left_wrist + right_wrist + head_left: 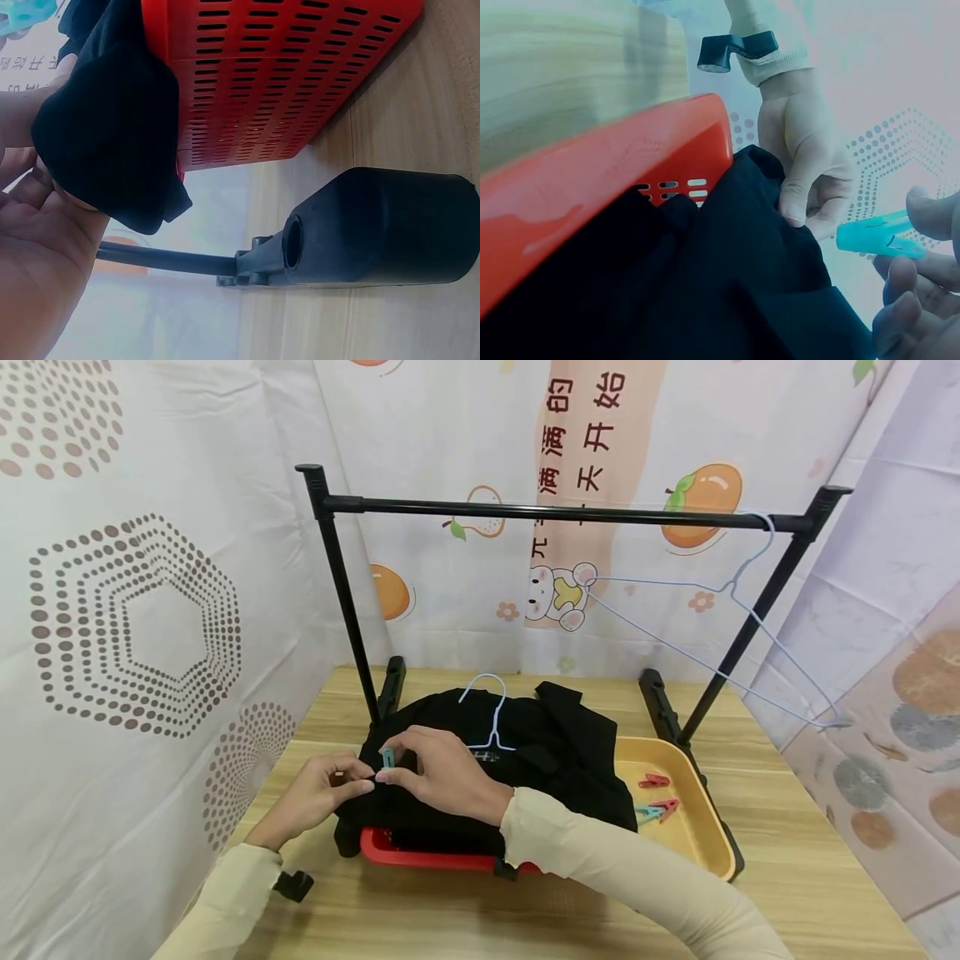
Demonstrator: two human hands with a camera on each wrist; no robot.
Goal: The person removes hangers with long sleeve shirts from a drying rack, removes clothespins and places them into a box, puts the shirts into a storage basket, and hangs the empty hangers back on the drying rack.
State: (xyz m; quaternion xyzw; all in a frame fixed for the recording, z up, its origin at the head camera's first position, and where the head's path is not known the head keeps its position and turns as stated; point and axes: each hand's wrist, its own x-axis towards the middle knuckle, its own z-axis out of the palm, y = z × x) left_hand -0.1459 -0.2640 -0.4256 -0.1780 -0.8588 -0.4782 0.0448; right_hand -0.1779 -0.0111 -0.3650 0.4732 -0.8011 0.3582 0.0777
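Observation:
A black garment [450, 797] lies heaped over a red basket [442, 860], with a blue wire hanger [495, 718] at its top, the lower part hidden in the cloth. My left hand [318, 793] pinches the garment's left edge between thumb and fingers; in the left wrist view the cloth [105, 127] hangs from that grip beside the basket's slotted wall. Just to the right, my right hand [450, 772] pinches a teal clothespin [387, 758] by its handles. In the right wrist view the clothespin [877, 234] points toward the held edge, apart from the cloth.
A black clothes rack [525, 512] stands over the basket, its feet on the wooden table [795, 860]. An unloaded blue hanger [727, 585] hangs at the rail's right end. Right of the basket, a yellow tray [690, 843] holds several red and teal clothespins [655, 781].

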